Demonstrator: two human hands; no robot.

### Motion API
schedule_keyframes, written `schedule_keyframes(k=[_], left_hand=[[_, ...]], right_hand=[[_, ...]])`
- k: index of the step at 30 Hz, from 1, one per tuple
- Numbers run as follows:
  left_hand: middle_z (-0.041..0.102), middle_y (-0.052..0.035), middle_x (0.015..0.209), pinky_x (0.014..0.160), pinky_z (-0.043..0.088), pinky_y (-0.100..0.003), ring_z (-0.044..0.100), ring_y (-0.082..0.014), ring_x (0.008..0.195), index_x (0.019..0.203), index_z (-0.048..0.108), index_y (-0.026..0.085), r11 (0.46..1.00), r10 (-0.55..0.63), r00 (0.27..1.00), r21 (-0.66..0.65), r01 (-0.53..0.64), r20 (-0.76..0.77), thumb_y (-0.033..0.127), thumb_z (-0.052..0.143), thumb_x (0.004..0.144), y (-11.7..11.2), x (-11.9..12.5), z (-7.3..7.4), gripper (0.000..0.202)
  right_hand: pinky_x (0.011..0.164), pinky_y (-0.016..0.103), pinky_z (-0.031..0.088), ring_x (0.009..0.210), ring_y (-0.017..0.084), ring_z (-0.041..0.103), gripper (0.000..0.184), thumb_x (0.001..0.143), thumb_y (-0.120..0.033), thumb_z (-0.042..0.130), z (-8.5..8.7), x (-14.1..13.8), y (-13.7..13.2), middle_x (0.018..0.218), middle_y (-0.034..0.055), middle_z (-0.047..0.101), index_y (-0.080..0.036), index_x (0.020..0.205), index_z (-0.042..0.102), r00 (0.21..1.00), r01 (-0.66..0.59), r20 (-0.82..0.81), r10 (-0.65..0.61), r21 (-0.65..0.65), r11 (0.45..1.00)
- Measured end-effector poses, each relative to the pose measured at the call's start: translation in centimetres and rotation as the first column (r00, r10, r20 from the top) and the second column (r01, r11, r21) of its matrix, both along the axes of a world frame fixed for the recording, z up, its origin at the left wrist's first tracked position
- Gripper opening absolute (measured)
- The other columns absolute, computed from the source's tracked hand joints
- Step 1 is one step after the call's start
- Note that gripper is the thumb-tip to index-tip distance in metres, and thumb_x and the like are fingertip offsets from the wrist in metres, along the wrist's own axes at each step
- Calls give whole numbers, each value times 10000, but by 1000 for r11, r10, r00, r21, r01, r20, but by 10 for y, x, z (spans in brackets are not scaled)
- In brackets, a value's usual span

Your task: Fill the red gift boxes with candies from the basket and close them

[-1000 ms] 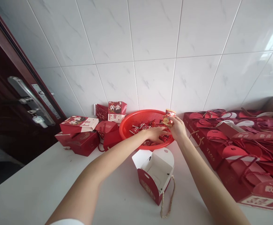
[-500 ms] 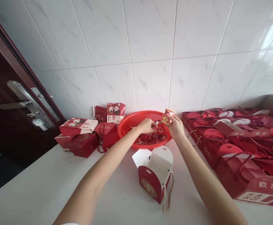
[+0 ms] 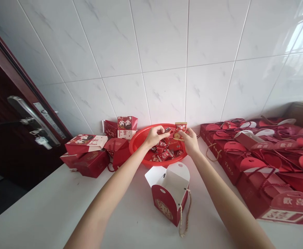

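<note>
Both hands are raised over a round red basket [image 3: 138,145] that holds several small wrapped candies [image 3: 164,154]. My left hand [image 3: 155,135] pinches a small dark red candy [image 3: 167,130] between thumb and fingers. My right hand [image 3: 190,140] grips a few red and gold candy packets [image 3: 179,130], held upright close to the left hand's candy. In front of the basket stands an open red gift box [image 3: 170,195] with white flaps up and a rope handle hanging at its side.
Rows of closed red gift boxes [image 3: 265,159] fill the counter's right side. A pile of flat and folded red boxes [image 3: 91,152] lies left of the basket. White tiled wall behind; a dark door with a metal handle [image 3: 26,117] at left.
My left hand has lifted out of the basket with a candy pinched in it and moved up toward my right hand. The right hand shifted slightly left with its packets.
</note>
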State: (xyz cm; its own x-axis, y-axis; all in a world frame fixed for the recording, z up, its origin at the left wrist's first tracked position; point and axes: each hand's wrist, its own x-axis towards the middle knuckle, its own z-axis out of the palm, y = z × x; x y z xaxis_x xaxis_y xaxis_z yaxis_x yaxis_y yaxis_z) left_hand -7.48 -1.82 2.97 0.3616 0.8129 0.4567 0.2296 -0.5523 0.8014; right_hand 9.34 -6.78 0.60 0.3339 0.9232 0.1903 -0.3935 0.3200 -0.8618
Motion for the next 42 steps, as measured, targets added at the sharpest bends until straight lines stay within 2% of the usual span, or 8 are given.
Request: schedule_keyframes(k=[5, 10, 15, 18, 21, 24, 34, 42], left_hand=[[699, -53, 992, 780, 504, -295, 653, -173, 858, 1021, 644, 172, 982, -134, 988, -120, 143, 77, 356, 777, 705, 0, -1, -2, 389], [691, -101, 1195, 926, 495, -339, 638, -239, 1090, 1103, 668, 165, 979, -136, 990, -151, 138, 23, 372, 814, 689, -1, 2, -3, 485], [715, -110, 1140, 933, 489, -352, 646, -243, 1060, 1076, 697, 138, 982, -157, 987, -102, 160, 32, 514, 714, 795, 4, 2, -7, 470], [730, -64, 956, 866, 480, -332, 639, -228, 952, 939, 727, 139, 990, -126, 992, -57, 126, 10, 592, 672, 809, 7, 0, -10, 475], [631, -7, 698, 700, 443, -294, 578, -182, 743, 736, 680, 147, 997, -62, 998, -48, 63, 22, 645, 653, 799, 11, -1, -14, 503], [525, 20, 600, 630, 395, -276, 508, -150, 652, 637, 611, 160, 998, -36, 998, -40, 38, 53, 662, 638, 803, 12, -1, -16, 529], [743, -68, 987, 905, 474, -357, 638, -251, 1005, 931, 745, 146, 994, -75, 991, -76, 83, 114, 567, 706, 782, 10, 2, -13, 448], [755, -95, 1065, 955, 480, -392, 658, -266, 1054, 966, 746, 155, 988, -131, 987, -75, 138, 91, 518, 724, 789, 11, 2, -15, 405]], right_hand=[[687, 335, 572, 720, 196, 693, 353, 600, -357, 761, 2, 0, -3, 790, 3, 729, -202, 878, 609, 996, -89, 32, 88, 7, 996], [697, 337, 568, 710, 196, 693, 375, 589, -350, 767, 4, 0, -4, 786, 2, 731, -199, 910, 645, 991, -130, 38, 130, 15, 991], [689, 325, 566, 698, 191, 693, 362, 593, -349, 763, 6, 0, -5, 783, 2, 738, -195, 904, 659, 989, -138, 46, 138, 8, 990], [712, 336, 571, 721, 200, 704, 368, 600, -358, 762, 5, 0, -5, 820, 8, 749, -201, 920, 668, 987, -152, 47, 151, 19, 988], [725, 342, 571, 765, 217, 713, 338, 606, -360, 760, 3, 0, -3, 832, 14, 753, -211, 895, 668, 989, -138, 54, 137, 23, 990], [739, 353, 572, 801, 230, 714, 307, 610, -363, 753, 0, 0, 1, 849, 13, 756, -219, 865, 662, 992, -112, 56, 110, 27, 993], [794, 389, 567, 840, 245, 716, 300, 640, -334, 749, -1, 1, 1, 865, 19, 749, -218, 904, 667, 983, -160, 91, 158, 16, 987], [775, 381, 575, 840, 243, 716, 329, 641, -362, 789, 5, 2, -7, 863, 24, 747, -219, 911, 668, 960, -235, 152, 234, -12, 972]])
